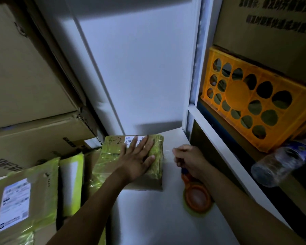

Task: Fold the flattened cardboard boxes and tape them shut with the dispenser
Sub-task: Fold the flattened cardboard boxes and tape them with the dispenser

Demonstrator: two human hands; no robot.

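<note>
We have the small brown cardboard box wrapped in yellow-green tape point(111, 149) lying flat at the centre of the frame, its far end bearing a white barcode label and a handwritten mark. Our left hand point(138, 156) lies flat on its top with the fingers straight and spread, pressing down. Just to the right of the box, apart from it, our right hand point(189, 160) has its fingers curled round the blue handle of the orange tape dispenser point(196, 195), whose round roll end sits on the surface below the wrist; a thin clear strip seems to run between that hand and the box's right edge, though it is too faint to be sure. Both rest on a pale white tabletop point(148, 218) that meets a plain white wall panel point(140, 68) above. At lower left stand more taped cardboard parcels point(25, 200) with white labels, and large brown cartons point(25, 68) are stacked at upper left. On the right, a white shelf frame point(219, 144) holds an orange plastic crate point(245, 103) with round holes, and a clear plastic bottle point(281, 163) lies on its side below it.
</note>
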